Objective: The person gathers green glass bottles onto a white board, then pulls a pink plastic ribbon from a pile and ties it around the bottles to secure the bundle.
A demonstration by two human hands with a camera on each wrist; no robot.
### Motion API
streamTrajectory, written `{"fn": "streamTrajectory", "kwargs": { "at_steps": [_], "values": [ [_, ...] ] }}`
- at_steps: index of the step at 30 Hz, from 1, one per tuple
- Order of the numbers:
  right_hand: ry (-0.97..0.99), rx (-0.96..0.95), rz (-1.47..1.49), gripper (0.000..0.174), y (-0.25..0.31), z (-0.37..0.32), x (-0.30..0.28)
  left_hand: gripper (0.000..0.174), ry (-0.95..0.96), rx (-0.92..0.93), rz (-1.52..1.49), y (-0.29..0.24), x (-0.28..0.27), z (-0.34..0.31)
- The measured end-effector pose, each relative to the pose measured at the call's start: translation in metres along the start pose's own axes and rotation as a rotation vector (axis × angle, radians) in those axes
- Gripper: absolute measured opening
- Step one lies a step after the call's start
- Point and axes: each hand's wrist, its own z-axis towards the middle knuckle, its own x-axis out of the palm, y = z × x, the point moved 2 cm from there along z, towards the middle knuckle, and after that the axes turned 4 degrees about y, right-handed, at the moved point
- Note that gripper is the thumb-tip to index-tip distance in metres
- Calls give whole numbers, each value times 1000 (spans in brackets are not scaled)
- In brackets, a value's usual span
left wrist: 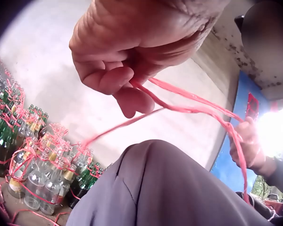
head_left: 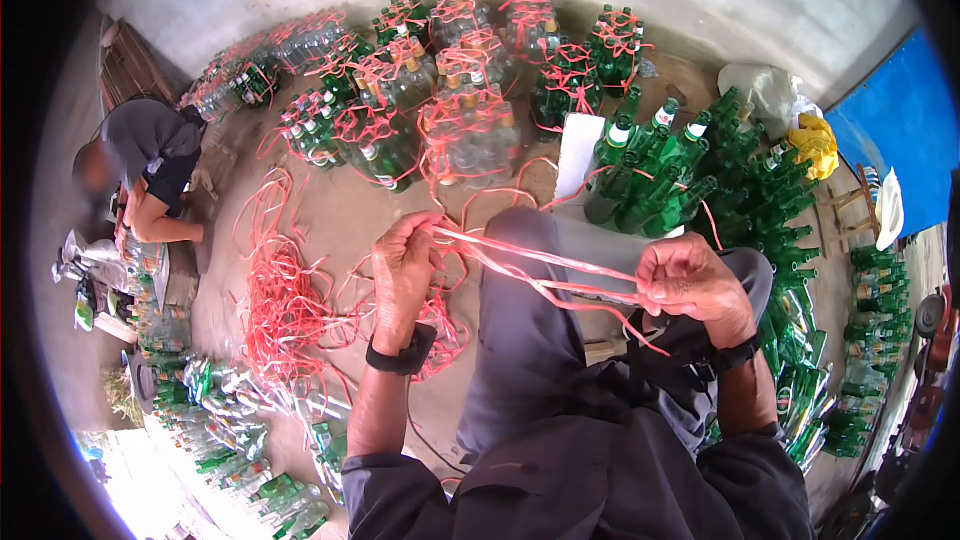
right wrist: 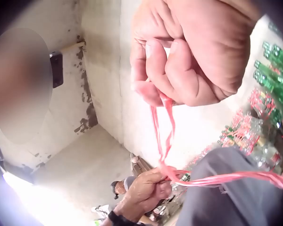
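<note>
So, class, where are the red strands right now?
Head view, centre: the red strands stretch over the knee between the left hand and the right hand, green bottles just beyond.

Downward head view; close upward wrist views under left hand (left wrist: 132, 56) and right hand (right wrist: 193, 52); shared red strands (head_left: 540, 260).

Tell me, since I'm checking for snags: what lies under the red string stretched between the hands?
The person's grey-trousered knee lies directly beneath the red string, between left hand and right hand. Whatever is below the knee is hidden.
</note>
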Motion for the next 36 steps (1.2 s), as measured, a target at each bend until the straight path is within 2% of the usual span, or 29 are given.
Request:
{"fn": "streamTrajectory", "kwargs": {
  "at_steps": [1, 3, 5, 7, 8, 10, 11, 13, 15, 16, 17, 19, 20, 22, 25, 26, 27, 29, 30, 32, 33, 34, 36],
  "values": [
    [-5, 0, 2, 20, 6, -6, -3, 21, 1, 12, -47, -2, 1, 0],
    [53, 170, -214, 24, 18, -20, -4, 21, 39, -27, -48, -5, 5, -1],
    [67, 163, -273, 24, 23, -33, -8, 21, 75, -66, -47, -5, 8, 1],
    [105, 248, -522, 21, 34, -47, -10, 21, 19, -56, 35, -1, 9, 6],
    [103, 228, -586, 20, 35, -55, -14, 21, 21, -55, 34, 1, 8, 8],
    [53, 250, -565, 21, 43, -69, -10, 21, -10, -100, -148, 5, 5, 14],
    [7, 274, -541, 21, 43, -75, -8, 21, -6, -99, -148, 4, 4, 14],
    [263, 99, -408, 26, 34, -79, -1, 24, 12, -116, -178, 4, 4, 14],
    [388, 200, -354, 28, 22, -72, 13, 23, 48, -98, -205, -2, 9, 12],
    [263, 347, -460, 28, 21, -67, 26, 23, 84, -79, -236, -6, 14, 10],
    [223, 220, -677, 30, 11, -59, 24, 23, 96, -79, -236, -10, 18, 7],
    [-90, -28, -1034, 33, -12, -45, 13, 20, 130, -48, -336, -21, 25, -3],
    [-104, -27, -1035, 33, -22, -37, 12, 18, 177, -54, -356, -29, 28, -10],
    [-416, -243, -1041, 31, -28, -24, 5, 14, 295, -43, -335, -47, 35, -25],
    [-502, -147, -1147, 33, -34, -12, -8, 11, 510, 11, -275, -78, 52, -46],
    [-508, -126, -1159, 33, -35, -12, -13, 12, 581, 102, -266, -77, 60, -50],
    [-518, -124, -1164, 33, -38, -14, -17, 17, 648, 94, -211, -73, 67, -54],
    [-345, -124, -741, 37, -46, -18, -19, 21, 745, 246, -19, -76, 80, -58],
    [-251, -78, -660, 42, -38, -22, -9, 21, 711, 401, -66, -78, 92, -58],
    [-91, 28, -414, 54, -20, -29, 20, 22, 754, 392, -73, -78, 105, -58],
    [-15, 52, -350, 55, -26, -32, 20, 23, 793, 380, -76, -77, 112, -58],
    [-7, 36, -255, 51, -35, -33, 21, 24, 819, 436, -114, -75, 119, -57],
    [-6, 15, -160, 48, -43, -34, 20, 23, 866, 424, -104, -80, 128, -53]
  ]
}}
